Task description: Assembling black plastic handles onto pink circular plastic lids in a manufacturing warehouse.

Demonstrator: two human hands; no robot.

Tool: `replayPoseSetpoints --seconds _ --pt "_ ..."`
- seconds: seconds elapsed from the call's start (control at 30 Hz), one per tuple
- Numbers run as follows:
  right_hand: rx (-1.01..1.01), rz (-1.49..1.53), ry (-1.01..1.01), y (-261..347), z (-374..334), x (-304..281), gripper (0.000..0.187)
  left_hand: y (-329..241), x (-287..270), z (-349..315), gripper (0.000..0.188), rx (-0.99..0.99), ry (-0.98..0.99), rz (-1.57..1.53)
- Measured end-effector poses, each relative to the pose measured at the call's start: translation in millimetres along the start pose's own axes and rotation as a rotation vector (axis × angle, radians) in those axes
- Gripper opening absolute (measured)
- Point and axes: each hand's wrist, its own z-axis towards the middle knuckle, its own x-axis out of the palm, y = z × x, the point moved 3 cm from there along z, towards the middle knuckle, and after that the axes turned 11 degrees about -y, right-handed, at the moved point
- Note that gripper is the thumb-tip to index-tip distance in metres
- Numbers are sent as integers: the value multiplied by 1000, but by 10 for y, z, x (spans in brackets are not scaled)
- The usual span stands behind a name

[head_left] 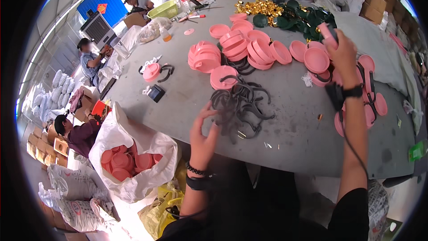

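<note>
My left hand point(205, 136) is at the near side of a heap of black curved handles point(252, 102), its fingers apart and nothing visible between them. Part of that heap beside the fingers is smeared by motion. Over the right side of the table, my right hand point(344, 56) grips a pink round lid point(328, 35) turned edge-on. Below that hand lie more pink round lids point(316, 60), some with black handles beside them. Stacks of pink lids point(234, 44) stand behind the handle heap, and one lid point(223, 77) lies against it.
Gold pieces point(258, 11) and dark green discs point(303, 18) are piled at the back of the grey table point(294, 129). To the left lie a small black box point(155, 93) and a pink lid with a handle. A white sack point(151, 183) of pink parts stands at the table's left edge.
</note>
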Motion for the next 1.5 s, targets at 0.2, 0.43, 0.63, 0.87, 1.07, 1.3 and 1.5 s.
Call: replayPoseSetpoints --seconds 0.2,0.43,0.63,0.87,1.07,1.3,1.5 --pt "-124 -545 295 -501 -234 362 47 106 -31 42 34 28 -38 225" --pt "-219 -197 125 393 -486 701 56 418 198 -42 48 203 2 666" --pt "-16 459 454 712 -1001 1514 56 386 271 -51 45 245 27 803" --pt "233 469 286 476 -1115 1676 34 418 284 -56 46 236 39 783" --pt "762 1142 151 446 -1073 1670 30 373 253 -31 50 183 44 745" --pt "1260 1766 450 556 -1004 1577 42 361 228 -19 52 62 -85 456" --pt "816 1887 1080 1591 -995 1126 33 388 139 -19 47 -124 -268 15"
